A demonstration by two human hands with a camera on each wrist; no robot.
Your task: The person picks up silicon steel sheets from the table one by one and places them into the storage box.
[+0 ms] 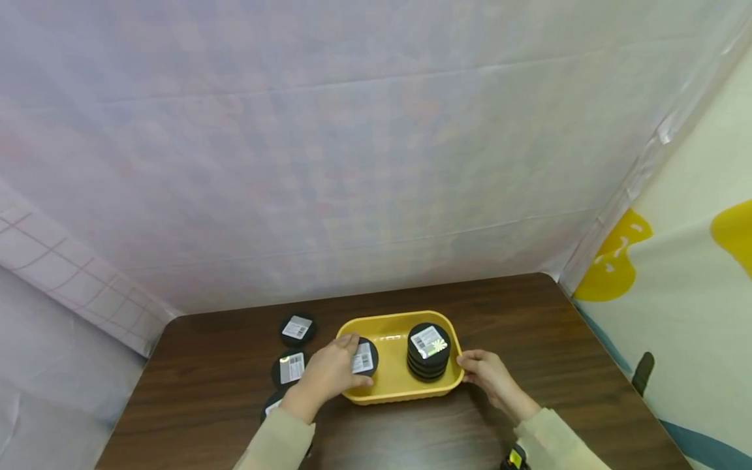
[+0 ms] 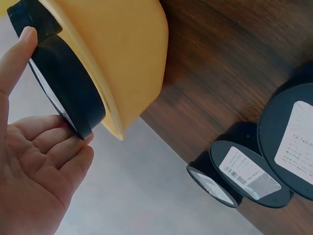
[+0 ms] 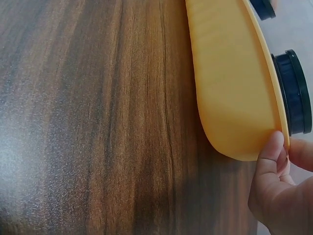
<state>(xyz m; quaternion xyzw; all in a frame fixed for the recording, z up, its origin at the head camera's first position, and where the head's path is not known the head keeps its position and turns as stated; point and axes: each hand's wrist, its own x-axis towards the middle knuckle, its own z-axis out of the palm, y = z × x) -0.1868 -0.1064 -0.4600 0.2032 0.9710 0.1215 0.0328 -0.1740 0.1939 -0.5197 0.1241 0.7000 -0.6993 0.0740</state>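
Observation:
A yellow plastic tray [image 1: 390, 386] sits in the middle of the brown table. At its left end my left hand [image 1: 329, 371] grips a flat round black container [image 2: 68, 85], thumb on one side and fingers on the other. The container has a white label on top and stands at the tray's rim in the left wrist view. A stack of several similar black containers [image 1: 428, 349] is inside the tray's right half. My right hand [image 1: 490, 377] pinches the tray's right rim between thumb and fingers, also visible in the right wrist view.
Left of the tray, more labelled black containers stand in a rough column: a far one [image 1: 297, 328], a middle one [image 1: 290, 368] and a near one [image 1: 271, 406] partly behind my left arm. A pale curtain [image 1: 364, 196] hangs behind the table [image 1: 517, 307].

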